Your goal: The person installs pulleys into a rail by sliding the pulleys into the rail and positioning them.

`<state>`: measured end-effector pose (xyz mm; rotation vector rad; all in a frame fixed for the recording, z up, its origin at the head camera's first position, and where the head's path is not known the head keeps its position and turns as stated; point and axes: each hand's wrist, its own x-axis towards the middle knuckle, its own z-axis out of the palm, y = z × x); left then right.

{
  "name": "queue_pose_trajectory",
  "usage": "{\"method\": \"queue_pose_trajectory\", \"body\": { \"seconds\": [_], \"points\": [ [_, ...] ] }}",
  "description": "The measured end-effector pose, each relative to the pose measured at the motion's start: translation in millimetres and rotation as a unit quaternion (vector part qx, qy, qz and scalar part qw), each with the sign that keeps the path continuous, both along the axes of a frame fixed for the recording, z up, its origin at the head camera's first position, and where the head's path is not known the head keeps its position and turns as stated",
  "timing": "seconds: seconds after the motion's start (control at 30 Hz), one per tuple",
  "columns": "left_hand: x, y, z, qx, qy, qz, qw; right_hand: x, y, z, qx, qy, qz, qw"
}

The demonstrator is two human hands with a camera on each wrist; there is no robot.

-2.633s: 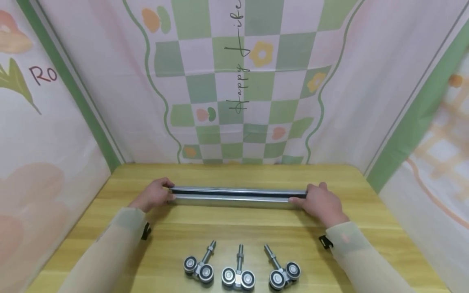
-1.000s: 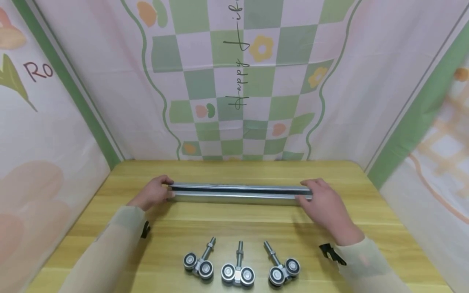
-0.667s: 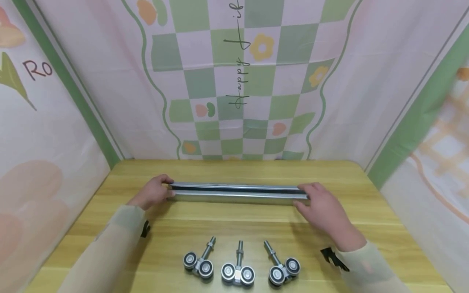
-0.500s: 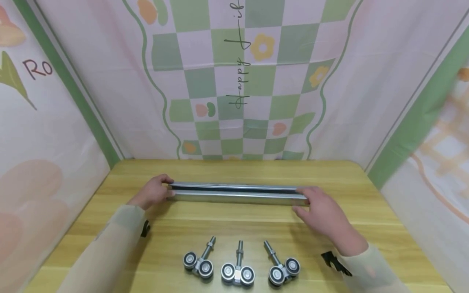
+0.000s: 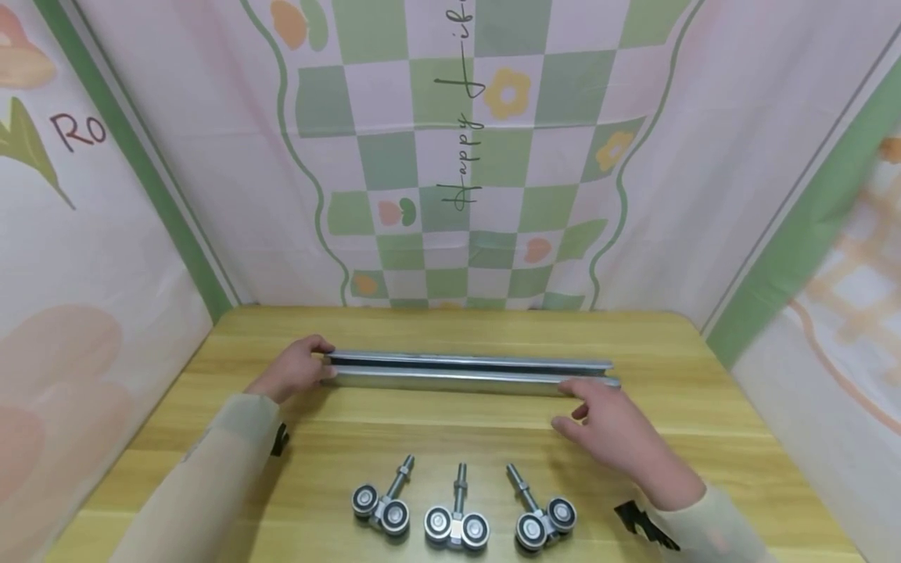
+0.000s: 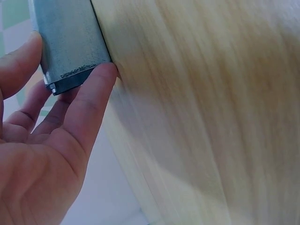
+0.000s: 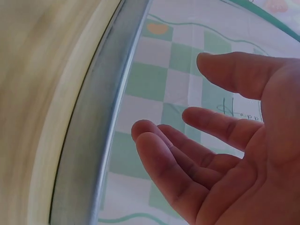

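Note:
A long steel channel track [image 5: 450, 381] lies crosswise on the table with its slot facing up. My left hand [image 5: 292, 370] holds its left end. In the left wrist view, thumb and fingers sit on opposite sides of the track end [image 6: 70, 40]. Over at the right end, my right hand [image 5: 615, 426] is in front of the track, thumb apart and fingers loosely bent. The right wrist view shows that hand [image 7: 229, 159] holding nothing, beside the track's side wall [image 7: 89, 126].
Three double-wheeled roller trolleys with threaded bolts lie near the front: one at left [image 5: 394, 518], one in the middle [image 5: 457, 532], one at right [image 5: 533, 530]. The wooden table [image 5: 450, 422] ends at a patterned cloth backdrop [image 5: 450, 258]. Cloth also stands at both sides.
My right hand has let go of the track's right end and moved back toward me, so that end now shows. The left hand stays on its end.

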<state>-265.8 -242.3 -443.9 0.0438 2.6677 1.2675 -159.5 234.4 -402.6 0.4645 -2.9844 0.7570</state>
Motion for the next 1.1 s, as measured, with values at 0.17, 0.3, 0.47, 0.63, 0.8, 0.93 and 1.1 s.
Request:
{"method": "queue_pose_trajectory", "body": {
  "seconds": [0.17, 0.3, 0.47, 0.63, 0.8, 0.93, 1.1],
  "points": [
    [0.6, 1.0, 1.6, 0.000, -0.003, 0.001, 1.0000, 2.6, -5, -4.5, -0.012, -0.029, 0.009, 0.9995],
    [1.2, 1.4, 2.8, 0.000, -0.006, 0.002, 1.0000, 6.2, -10, -7.6, -0.029, -0.053, 0.012, 0.9981],
    [1.7, 1.6, 3.0, 0.003, -0.005, 0.002, 1.0000, 11.1, -15, -9.7, -0.033, -0.075, 0.011, 0.9966],
    [1.5, 1.4, 2.0, 0.003, -0.005, 0.004, 1.0000, 16.1, -20, -11.3, -0.039, -0.087, 0.019, 0.9952],
    [2.2, 1.7, 0.3, 0.006, -0.006, 0.006, 0.9999, 23.0, -25, -15.5, -0.033, -0.094, 0.044, 0.9941],
    [3.2, 2.3, -1.3, 0.007, -0.007, 0.007, 0.9999, 26.6, -28, -22.3, -0.022, -0.094, 0.062, 0.9934],
    [-0.6, 1.5, 0.4, 0.012, -0.006, 0.004, 0.9999, 25.5, -30, -26.3, -0.010, -0.082, 0.086, 0.9928]
  ]
}}
